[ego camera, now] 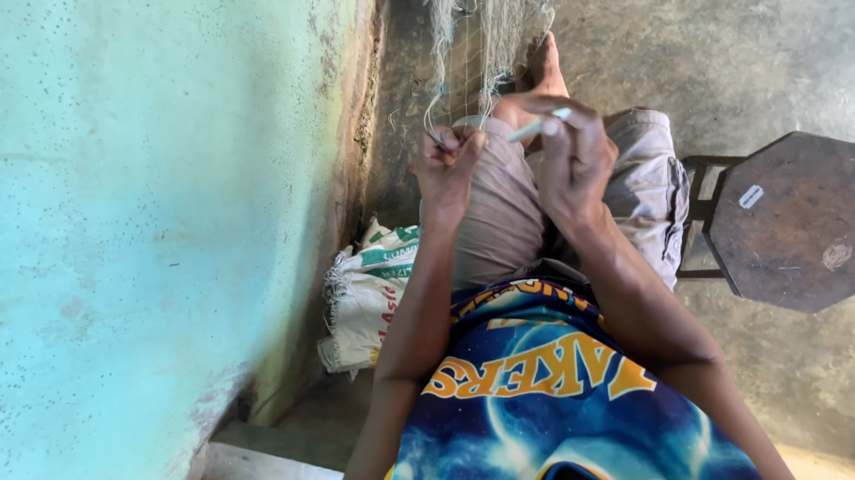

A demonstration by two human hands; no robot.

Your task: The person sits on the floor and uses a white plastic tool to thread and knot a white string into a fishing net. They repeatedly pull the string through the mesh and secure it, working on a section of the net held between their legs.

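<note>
Net: a pale, fine-meshed fishing net [478, 26] hangs from the top of the view down to my knees, its lower edge gathered at my hands.
Left hand: my left hand [446, 169] is closed, its fingers pinching a bunch of net strands just above my left knee.
Right hand: my right hand [570, 160] is curled around a slim white netting needle [538, 126], which points left toward the other hand; the two hands sit just apart.
Lap: I am seated in grey shorts [506, 214] and a blue printed shirt [549, 402].
Left side: a white woven sack [366, 294] lies against the base of a turquoise wall [117, 242].
Right side: a dark octagonal wooden stool [802, 219] stands on the concrete floor [764, 36] beside my right leg.
</note>
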